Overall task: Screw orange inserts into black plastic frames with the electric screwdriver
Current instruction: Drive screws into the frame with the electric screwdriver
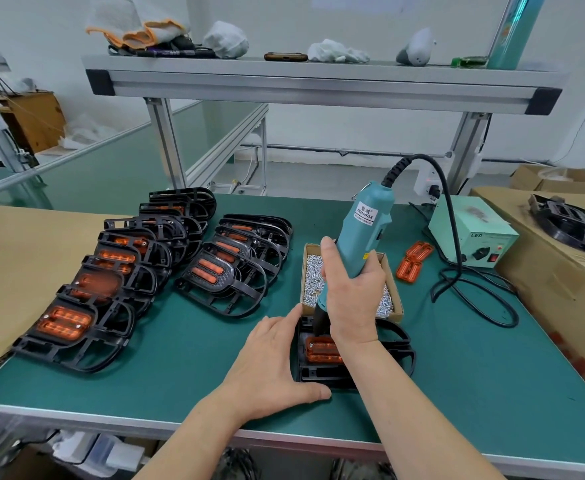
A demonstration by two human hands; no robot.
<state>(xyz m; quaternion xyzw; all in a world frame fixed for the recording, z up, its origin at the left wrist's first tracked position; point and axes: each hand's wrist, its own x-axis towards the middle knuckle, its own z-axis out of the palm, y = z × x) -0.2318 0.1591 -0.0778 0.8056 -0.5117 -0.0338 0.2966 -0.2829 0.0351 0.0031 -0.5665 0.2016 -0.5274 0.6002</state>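
Mostly green mat [180, 358] under black frames [107, 336] — aluminium shelf [318, 84] overhead, cardboard [14, 265] alongside.

Head-worn camera looks forward and down, close over the workbench [180, 358].

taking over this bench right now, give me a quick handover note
Right hand grips the electric screwdriver upright, bit down at the orange insert in the black frame near the front of the table.
Left hand lies flat against that frame's left side, steadying it.
Screw box sits just behind the frame; two loose inserts lie to its right.
Done: two rows of frames with inserts in, at left.
Left: finish this frame's screws, then probably the loose inserts. I cannot tell how many screws are in.
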